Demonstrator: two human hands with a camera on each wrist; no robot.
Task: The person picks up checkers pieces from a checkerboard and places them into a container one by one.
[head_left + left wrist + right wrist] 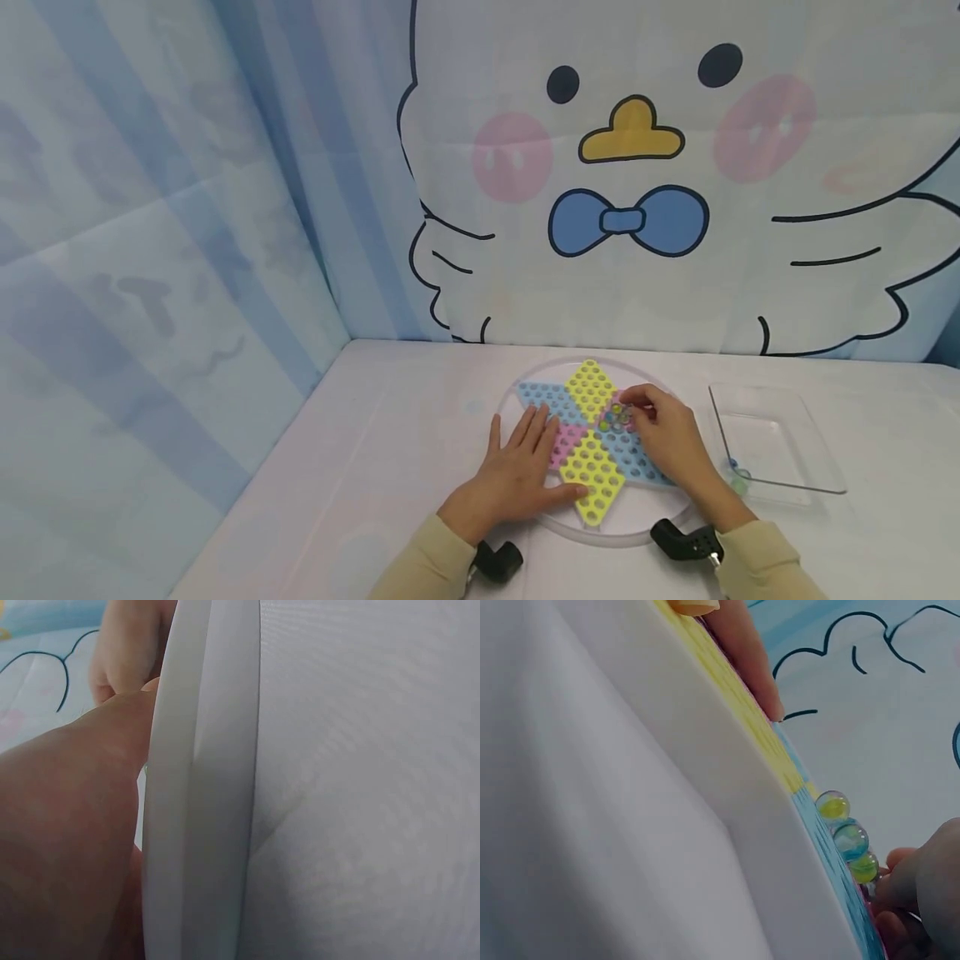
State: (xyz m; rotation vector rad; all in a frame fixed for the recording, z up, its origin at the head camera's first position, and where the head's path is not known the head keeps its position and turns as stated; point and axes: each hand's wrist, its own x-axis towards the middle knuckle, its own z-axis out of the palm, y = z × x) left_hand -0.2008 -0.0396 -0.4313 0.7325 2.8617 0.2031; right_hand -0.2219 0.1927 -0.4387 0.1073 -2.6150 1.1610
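Note:
A round Chinese checkers board (pixel 637 525) with a yellow, blue and pink star of holes lies on the table. My left hand (pixel 517 471) rests on its left side, fingers spread over the blue and pink points and thumb on the near yellow point. At the far right pink point, several glass marbles (pixel 617 414) sit clustered in the holes. My right hand (pixel 667 429) is right beside them, thumb and fingertips pinching a marble low at the board, mostly hidden by the fingers. In the right wrist view, yellow and blue swirled marbles (pixel 850 840) line up beside these fingertips.
A clear plastic box (pixel 780 433) stands right of the board, with a few marbles (pixel 738 479) in its near left corner. Black wrist devices (pixel 686 542) sit by both sleeves. A printed cloth backdrop (pixel 630 292) rises behind the table.

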